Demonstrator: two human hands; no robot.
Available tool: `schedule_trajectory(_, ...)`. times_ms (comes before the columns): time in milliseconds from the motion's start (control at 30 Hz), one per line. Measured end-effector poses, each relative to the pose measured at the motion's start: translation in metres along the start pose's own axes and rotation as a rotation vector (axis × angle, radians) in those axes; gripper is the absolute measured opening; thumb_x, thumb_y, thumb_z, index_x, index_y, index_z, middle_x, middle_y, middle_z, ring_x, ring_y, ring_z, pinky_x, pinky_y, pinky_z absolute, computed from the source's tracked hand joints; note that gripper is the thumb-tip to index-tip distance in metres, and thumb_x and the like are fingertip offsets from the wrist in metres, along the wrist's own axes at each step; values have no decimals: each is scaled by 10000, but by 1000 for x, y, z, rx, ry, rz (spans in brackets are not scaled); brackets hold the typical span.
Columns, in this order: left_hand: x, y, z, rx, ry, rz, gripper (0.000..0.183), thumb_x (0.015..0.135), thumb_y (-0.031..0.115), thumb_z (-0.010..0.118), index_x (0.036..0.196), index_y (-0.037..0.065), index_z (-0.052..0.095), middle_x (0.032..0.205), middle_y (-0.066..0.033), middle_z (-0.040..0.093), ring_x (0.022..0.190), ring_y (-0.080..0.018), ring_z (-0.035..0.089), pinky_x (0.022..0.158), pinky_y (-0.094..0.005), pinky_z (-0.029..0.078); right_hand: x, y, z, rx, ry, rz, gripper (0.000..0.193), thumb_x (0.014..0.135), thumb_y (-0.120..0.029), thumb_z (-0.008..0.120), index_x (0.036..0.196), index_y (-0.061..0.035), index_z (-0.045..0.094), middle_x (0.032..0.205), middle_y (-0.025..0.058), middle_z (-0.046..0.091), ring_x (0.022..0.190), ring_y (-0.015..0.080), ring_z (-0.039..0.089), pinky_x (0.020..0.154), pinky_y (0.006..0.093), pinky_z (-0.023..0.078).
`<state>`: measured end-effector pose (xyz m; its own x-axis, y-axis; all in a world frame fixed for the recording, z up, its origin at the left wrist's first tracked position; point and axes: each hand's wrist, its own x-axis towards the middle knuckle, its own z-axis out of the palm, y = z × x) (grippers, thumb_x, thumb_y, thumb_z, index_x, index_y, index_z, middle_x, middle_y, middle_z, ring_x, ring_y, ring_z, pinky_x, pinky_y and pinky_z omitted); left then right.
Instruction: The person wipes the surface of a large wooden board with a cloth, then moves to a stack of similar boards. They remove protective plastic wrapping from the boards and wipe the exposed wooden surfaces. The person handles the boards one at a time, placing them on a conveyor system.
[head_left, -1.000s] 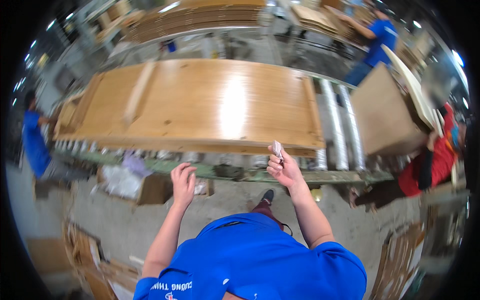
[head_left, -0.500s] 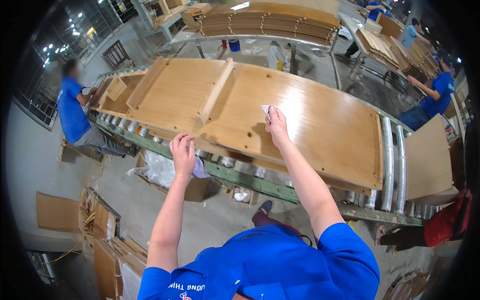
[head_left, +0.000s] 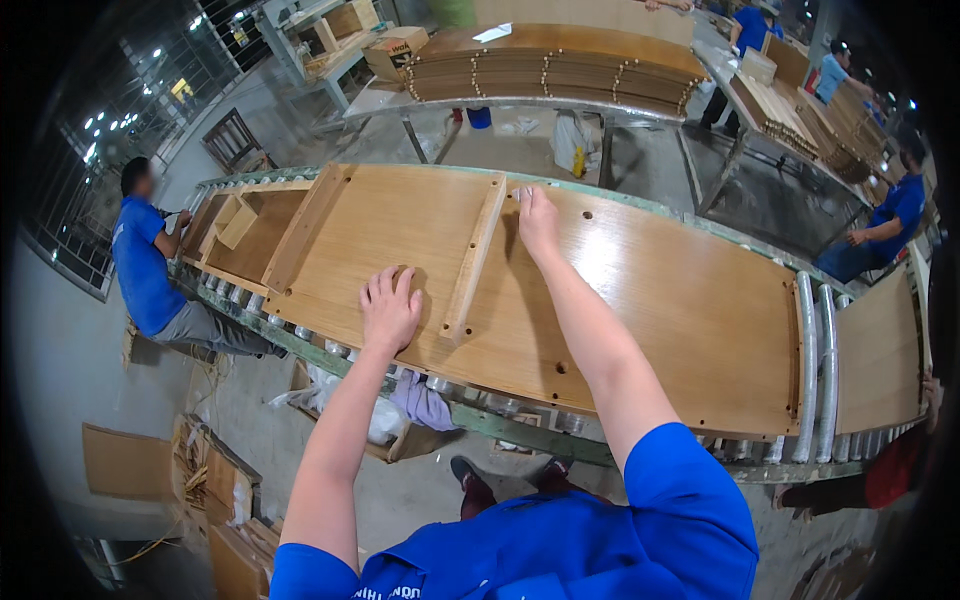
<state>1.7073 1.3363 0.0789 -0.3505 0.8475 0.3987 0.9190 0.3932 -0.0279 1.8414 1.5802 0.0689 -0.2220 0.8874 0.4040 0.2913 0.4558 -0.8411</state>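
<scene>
A large varnished wooden panel (head_left: 660, 320) with dark drilled holes lies on the roller conveyor in front of me. A narrow wooden crossbar (head_left: 475, 260) stands across it, with a second crossbar (head_left: 304, 228) further left. My left hand (head_left: 390, 312) rests on the panel left of the nearer crossbar, fingers spread and holding nothing. My right hand (head_left: 538, 215) is closed at the panel's far side, just right of that crossbar's far end. A small folded white sheet (head_left: 518, 194), paper or cloth, shows at its fingertips, mostly hidden by them.
Green-edged rollers (head_left: 812, 370) run under and beyond the panel. A lavender rag (head_left: 424, 401) hangs by the near rail, above a carton with plastic. A person in blue (head_left: 145, 255) works at the left end. Stacked boards (head_left: 550, 75) lie on a table behind.
My left hand has come down from the near edge onto the panel. My right hand has moved to the panel's far side by the crossbar, still gripping the white sheet. The view has shifted.
</scene>
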Motion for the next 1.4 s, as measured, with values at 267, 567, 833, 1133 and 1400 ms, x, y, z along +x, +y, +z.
schedule_trajectory(267,-2,-3,2,-43,-21,6,420,835,296,504,1211,110,472,1238,-131,423,1176,-313,349,988,-486,245,10,-15,34,-400,56,4,230,903,-258,419,879,-45,502,853,172,623,803,370,603,704,475,468)
schedule_trajectory(567,-1,-10,9,-121,-73,109,451,863,327,440,1261,116,436,1310,-130,391,1244,-349,297,1003,-574,202,-62,-46,25,-614,93,-90,180,883,-192,427,804,-40,482,694,161,613,632,318,627,558,424,501)
schedule_trajectory(833,1,-11,16,-82,-88,158,435,874,325,416,1271,148,425,1336,-110,369,1254,-329,291,994,-562,224,-157,-79,3,-616,128,-202,159,855,-172,470,745,-57,476,611,108,591,579,265,618,500,374,490)
schedule_trajectory(1133,1,-13,18,-128,-180,207,463,893,342,390,1307,135,384,1367,-129,327,1286,-339,242,1027,-556,171,-224,-97,-22,-274,21,-101,216,882,-206,485,751,-34,474,655,140,595,618,316,604,561,399,490)
schedule_trajectory(1400,3,-8,18,-118,-126,230,457,876,319,428,1289,127,405,1340,-131,357,1265,-343,269,1019,-554,192,-148,-50,-38,260,112,72,280,908,-284,462,950,-16,532,922,203,606,888,344,578,745,388,459)
